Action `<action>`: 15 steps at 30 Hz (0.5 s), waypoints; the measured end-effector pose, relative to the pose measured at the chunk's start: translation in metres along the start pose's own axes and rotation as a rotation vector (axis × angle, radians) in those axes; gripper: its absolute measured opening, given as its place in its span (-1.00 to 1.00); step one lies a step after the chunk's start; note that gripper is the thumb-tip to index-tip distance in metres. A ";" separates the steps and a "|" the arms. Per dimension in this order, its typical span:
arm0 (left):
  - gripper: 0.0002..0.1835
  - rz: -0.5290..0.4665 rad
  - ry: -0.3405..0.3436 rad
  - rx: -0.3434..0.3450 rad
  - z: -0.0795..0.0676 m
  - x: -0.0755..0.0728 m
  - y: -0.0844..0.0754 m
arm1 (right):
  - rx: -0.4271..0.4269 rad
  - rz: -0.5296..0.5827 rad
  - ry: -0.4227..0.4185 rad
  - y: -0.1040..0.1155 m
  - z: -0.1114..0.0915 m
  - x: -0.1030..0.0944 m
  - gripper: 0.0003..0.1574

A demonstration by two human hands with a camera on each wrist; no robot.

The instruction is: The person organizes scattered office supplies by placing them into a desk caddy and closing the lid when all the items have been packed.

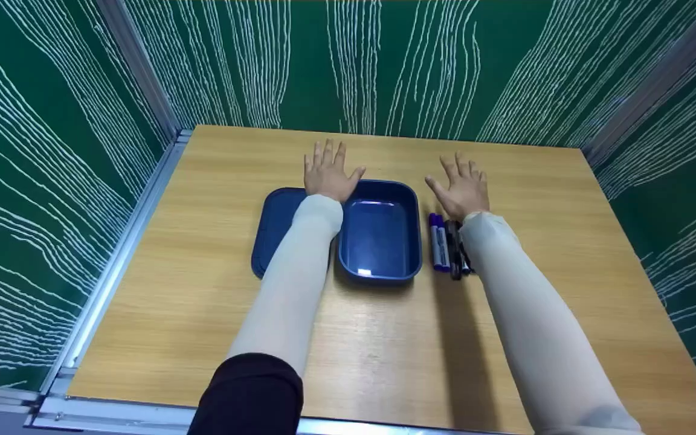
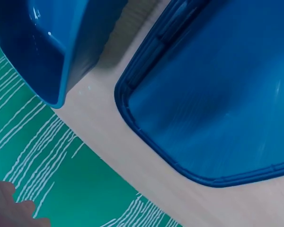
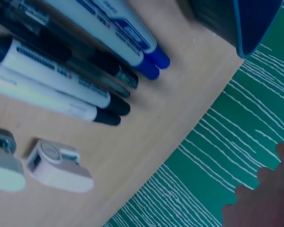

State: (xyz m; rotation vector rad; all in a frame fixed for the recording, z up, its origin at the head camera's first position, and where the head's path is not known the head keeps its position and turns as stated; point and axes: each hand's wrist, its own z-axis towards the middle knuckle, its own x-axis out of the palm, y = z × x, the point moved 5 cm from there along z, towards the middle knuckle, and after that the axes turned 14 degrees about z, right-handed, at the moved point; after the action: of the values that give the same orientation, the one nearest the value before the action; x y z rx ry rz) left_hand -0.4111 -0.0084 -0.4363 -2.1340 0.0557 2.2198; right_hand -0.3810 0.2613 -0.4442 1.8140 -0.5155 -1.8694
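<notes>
My left hand (image 1: 328, 176) has its fingers spread above the gap between a blue lid (image 1: 275, 220) and an open blue plastic box (image 1: 380, 241). Both lie side by side on the table, and my forearm covers part of the lid. Palm down with straight fingers, my right hand (image 1: 464, 190) is just beyond a row of markers, holding nothing. White markers with blue caps (image 3: 132, 30) lie beside dark pens (image 3: 61, 42) and white markers with black caps (image 3: 61, 71). Two small white devices (image 3: 61, 165) sit near them, hidden by my right arm in the head view.
The wooden tabletop (image 1: 191, 290) has a metal frame (image 1: 112, 241) along its left side. Green walls with white wavy lines (image 1: 306, 72) stand at the back and on both sides.
</notes>
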 end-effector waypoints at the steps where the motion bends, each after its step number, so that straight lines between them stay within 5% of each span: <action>1: -0.16 -0.006 0.000 0.001 -0.001 0.001 0.000 | -0.002 0.006 0.001 0.000 -0.001 0.002 -0.02; 15: -0.20 -0.184 -0.013 0.078 -0.029 0.032 -0.009 | -0.044 0.267 -0.013 0.021 -0.034 0.046 -0.10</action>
State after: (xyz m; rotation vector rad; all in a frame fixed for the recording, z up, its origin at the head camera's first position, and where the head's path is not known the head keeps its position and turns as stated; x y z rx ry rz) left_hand -0.3829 -0.0005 -0.4693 -1.9970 -0.0511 2.0925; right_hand -0.3462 0.2197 -0.4716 1.6175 -0.6795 -1.6988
